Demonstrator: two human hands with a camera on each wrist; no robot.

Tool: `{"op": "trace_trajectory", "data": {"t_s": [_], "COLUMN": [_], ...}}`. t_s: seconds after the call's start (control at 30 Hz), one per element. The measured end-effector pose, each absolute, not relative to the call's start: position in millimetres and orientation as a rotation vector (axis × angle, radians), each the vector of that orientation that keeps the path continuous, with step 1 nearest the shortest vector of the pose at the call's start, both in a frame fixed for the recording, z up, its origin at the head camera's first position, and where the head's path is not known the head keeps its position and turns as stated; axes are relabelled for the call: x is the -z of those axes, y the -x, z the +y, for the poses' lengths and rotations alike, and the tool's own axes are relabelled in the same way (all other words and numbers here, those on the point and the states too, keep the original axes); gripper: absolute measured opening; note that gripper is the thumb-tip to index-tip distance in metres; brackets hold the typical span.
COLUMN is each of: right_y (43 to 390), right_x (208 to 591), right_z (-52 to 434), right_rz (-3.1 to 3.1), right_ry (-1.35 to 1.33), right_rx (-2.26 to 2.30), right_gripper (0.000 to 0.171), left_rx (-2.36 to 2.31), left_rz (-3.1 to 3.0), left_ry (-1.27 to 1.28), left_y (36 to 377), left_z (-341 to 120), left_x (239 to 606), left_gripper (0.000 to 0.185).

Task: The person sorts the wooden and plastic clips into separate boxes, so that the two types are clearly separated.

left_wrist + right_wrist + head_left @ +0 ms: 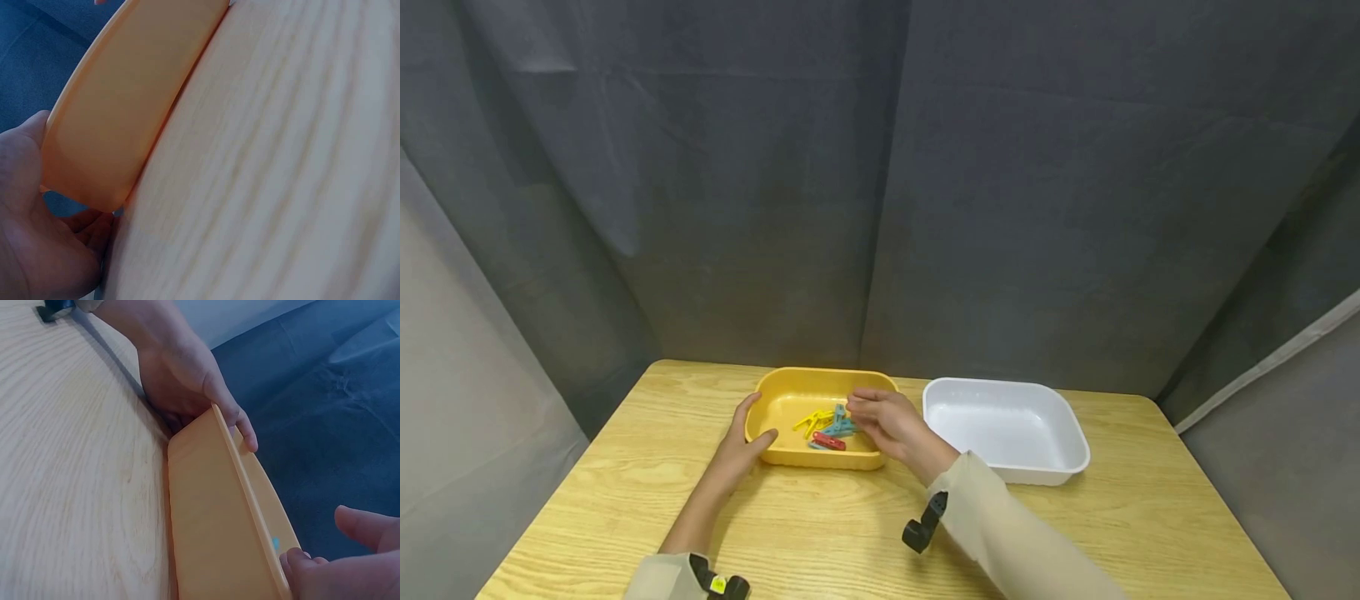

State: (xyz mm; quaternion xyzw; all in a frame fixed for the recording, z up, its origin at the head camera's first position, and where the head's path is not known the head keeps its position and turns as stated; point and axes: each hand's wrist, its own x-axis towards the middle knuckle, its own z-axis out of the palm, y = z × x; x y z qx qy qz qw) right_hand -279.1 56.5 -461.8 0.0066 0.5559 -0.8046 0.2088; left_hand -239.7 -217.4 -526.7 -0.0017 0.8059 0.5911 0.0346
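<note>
Looking down from your head camera, your left hand (741, 446) cups the near-left corner of the yellow tub (790, 392), thumb on the rim and fingers against the outer wall. Your right hand (887, 425) reaches over the tub's right side, fingers bent down toward the pegs (829, 427) lying in a yellow, blue and red heap on the tub floor; you cannot tell whether it has hold of one. A white tub (1004, 427) stands just right of the yellow one on the table (820, 533).

Your left wrist camera shows the palm (31, 231) pressed to the tub's corner (125, 106).

Your right wrist camera shows the left hand (187, 381) wrapped round the far end of the tub wall (219, 531), and your right fingertips (350, 562) at the rim, loosely bent.
</note>
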Motion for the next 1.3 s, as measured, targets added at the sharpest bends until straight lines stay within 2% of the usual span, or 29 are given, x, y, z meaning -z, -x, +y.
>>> {"op": "trace_trajectory", "data": {"t_s": [0.87, 1.3], "right_y": [237.5, 221.3], "right_x": [458.2, 459.6], "right_z": [98.5, 120.4], "right_rz": [1.546, 1.529], "right_ry": [0.177, 0.224], "right_rx": [2.174, 2.150], "right_gripper": [0.049, 0.055], "left_rx": [-1.798, -1.789], "left_rz": [2.488, 2.492], "left_ry": [-0.003, -0.021], "left_y": [238.5, 238.0], "left_z": [-218.5, -219.4], "left_x": [527.2, 527.2], "left_gripper": [0.082, 0.082]}}
